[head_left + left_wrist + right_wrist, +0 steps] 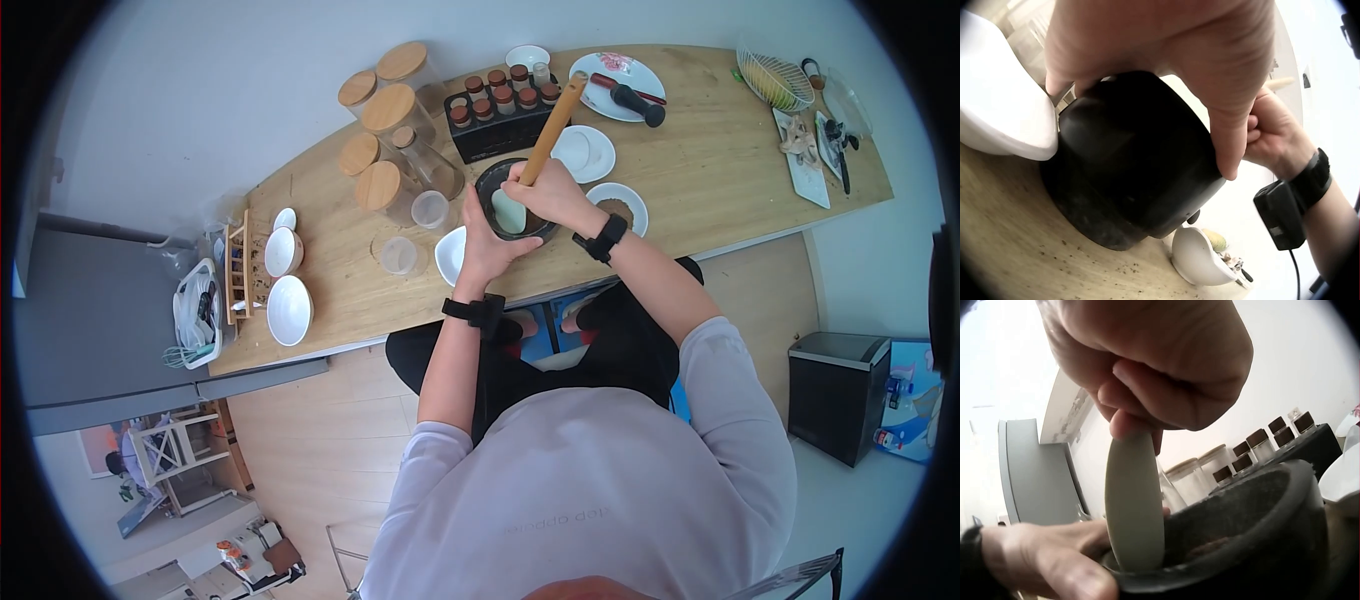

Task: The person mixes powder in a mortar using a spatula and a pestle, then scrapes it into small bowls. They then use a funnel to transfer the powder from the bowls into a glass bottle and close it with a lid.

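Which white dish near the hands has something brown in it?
The dish beside the right hand and its wristband: brown contents show inside. The plate beyond it and the bowl by the left hand show only white.

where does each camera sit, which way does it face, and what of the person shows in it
Head: worn on the head, facing forward and down over the table; shirt, both arms, left hand and right hand show.
Left wrist: worn on that wrist, facing the bowl's outer side; left hand around it, right hand and forearm beyond.
Right wrist: worn on that wrist, facing the spatula in the bowl, bottles behind; right hand above, left hand at the rim.
Shared: both wrist views show the bowl and both hands.
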A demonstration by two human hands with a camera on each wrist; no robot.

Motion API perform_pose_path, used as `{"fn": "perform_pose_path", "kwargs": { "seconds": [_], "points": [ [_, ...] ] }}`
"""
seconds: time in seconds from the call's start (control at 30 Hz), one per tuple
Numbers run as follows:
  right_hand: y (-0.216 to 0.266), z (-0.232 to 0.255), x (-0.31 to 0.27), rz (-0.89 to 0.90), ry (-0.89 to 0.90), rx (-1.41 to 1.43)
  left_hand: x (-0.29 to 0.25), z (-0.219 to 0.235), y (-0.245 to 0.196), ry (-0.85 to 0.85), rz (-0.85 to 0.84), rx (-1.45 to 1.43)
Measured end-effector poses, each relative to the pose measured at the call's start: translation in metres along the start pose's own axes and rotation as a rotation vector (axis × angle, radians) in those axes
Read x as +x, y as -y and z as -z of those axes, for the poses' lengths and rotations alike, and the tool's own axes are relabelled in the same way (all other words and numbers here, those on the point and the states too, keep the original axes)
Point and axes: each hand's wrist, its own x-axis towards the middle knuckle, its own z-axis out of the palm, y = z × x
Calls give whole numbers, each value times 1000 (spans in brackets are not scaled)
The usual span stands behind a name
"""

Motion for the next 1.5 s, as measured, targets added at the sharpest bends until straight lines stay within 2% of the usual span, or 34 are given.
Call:
{"fn": "perform_pose_path", "kwargs": {
  "seconds": [0.1,0.13,0.23,0.37,0.4,0.53,0.67,0.8,0.9,0.93,1.03,1.07,1.17,1.2,1.3,1.33,1.43,1.5],
  "points": [
    [-10,9,9,-43,-72,19,2,1,-1,2,-2,-3],
    [-5,11,9,-4,-88,32,2,2,-1,7,3,-7],
    [4,3,4,16,-27,123,0,0,0,8,4,3],
    [-10,-2,10,-73,-94,81,0,1,0,26,20,-18],
    [-13,1,13,-43,-125,32,1,2,1,22,13,-11],
    [10,1,2,-138,-24,241,1,0,0,23,12,0],
    [-16,-6,15,-73,-167,55,0,0,2,20,14,-26],
    [-9,18,19,-107,-39,60,0,-1,3,-14,-21,13],
    [7,35,17,68,14,46,0,-1,2,-15,-14,-1],
    [0,39,22,178,52,-7,0,-1,3,-19,-20,0],
    [-14,41,19,246,168,-95,0,0,3,-21,-25,-6],
    [-18,43,14,255,264,-82,0,0,2,-19,-24,-11],
    [-20,51,11,173,300,-45,1,-1,3,-11,-17,-24],
    [-20,52,14,114,305,54,0,-1,5,-16,-17,-19],
    [-14,47,21,350,201,-125,1,-3,6,-19,-27,-13],
    [-9,42,19,308,251,-122,1,-2,6,-15,-30,-18],
    [-10,35,18,489,391,-194,1,-1,4,-13,-33,-25],
    [-7,39,16,457,374,-171,-2,0,4,-16,-30,-21]
  ]
}}
